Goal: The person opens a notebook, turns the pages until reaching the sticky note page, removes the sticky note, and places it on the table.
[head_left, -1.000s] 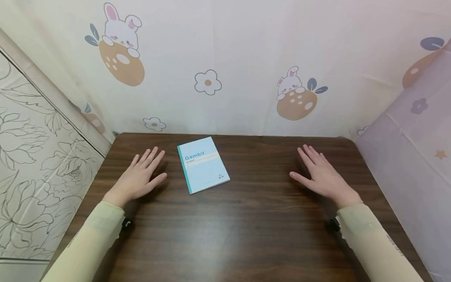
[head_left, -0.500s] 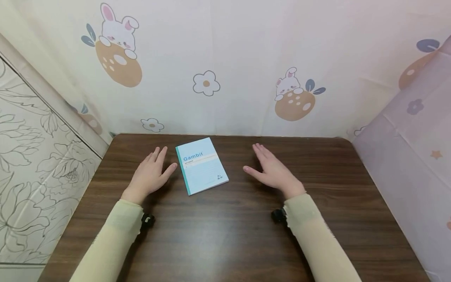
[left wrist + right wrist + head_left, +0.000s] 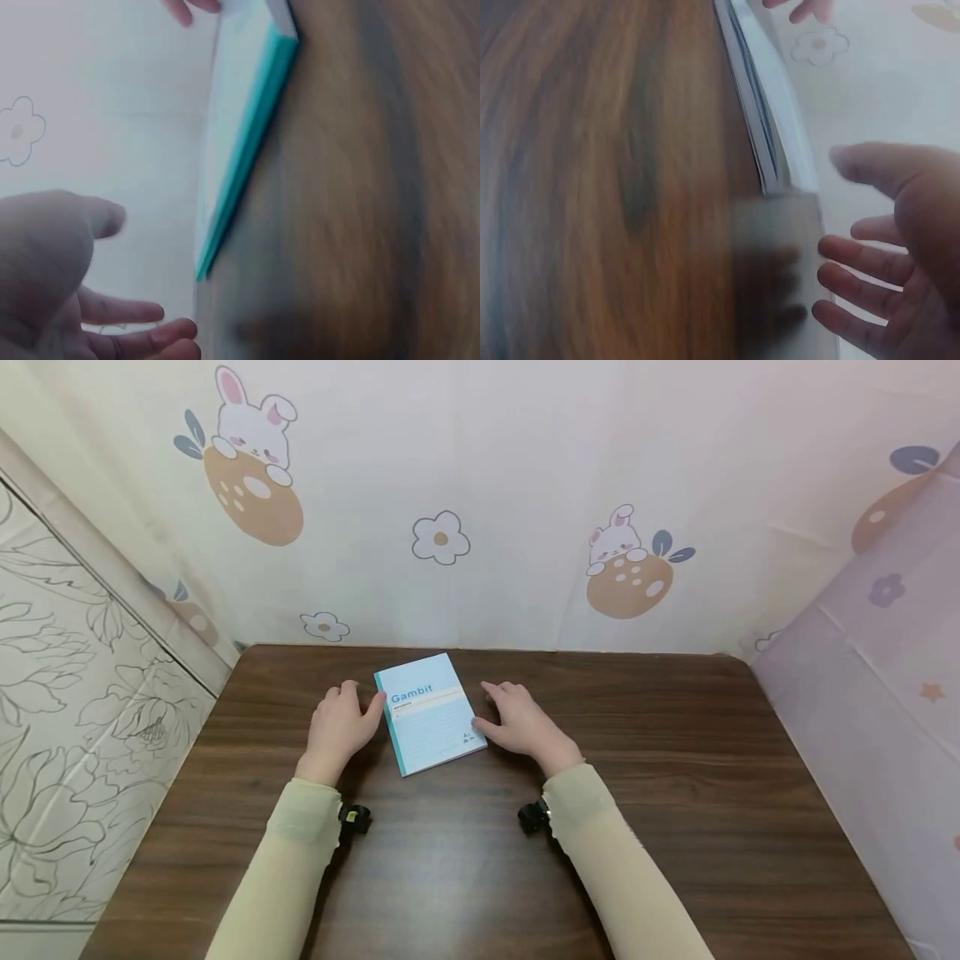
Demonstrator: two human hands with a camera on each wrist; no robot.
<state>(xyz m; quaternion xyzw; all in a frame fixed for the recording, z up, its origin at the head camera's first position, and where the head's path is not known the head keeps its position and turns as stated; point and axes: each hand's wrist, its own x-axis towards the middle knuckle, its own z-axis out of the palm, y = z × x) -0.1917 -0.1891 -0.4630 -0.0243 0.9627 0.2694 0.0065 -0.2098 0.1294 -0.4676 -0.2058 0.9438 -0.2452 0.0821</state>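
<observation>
A light blue notebook (image 3: 431, 718) with a teal spine and the word "Gambit" lies closed and slightly turned on the table. My left hand (image 3: 341, 727) is at its spine side, fingers loosely bent, holding nothing. The left wrist view shows the teal spine (image 3: 255, 112) with a gap between it and the left thumb (image 3: 105, 217). On the opposite side, my right hand (image 3: 525, 727) has its thumb close to the notebook's right edge. In the right wrist view, the page edges (image 3: 754, 97) appear apart from the right hand's loosely spread fingers (image 3: 862, 289).
The dark wood-grain table (image 3: 450, 868) extends around the notebook to both sides and to the front. Behind it hangs a pale curtain (image 3: 517, 485) printed with rabbits and flowers. A flower-patterned panel (image 3: 90, 718) stands at the left, a lilac cloth (image 3: 877, 677) at the right.
Both hands have moved inward from the table's sides to the notebook's two edges, the right hand travelling farther. Their fingers have bent from nearly straight. The notebook stays in place.
</observation>
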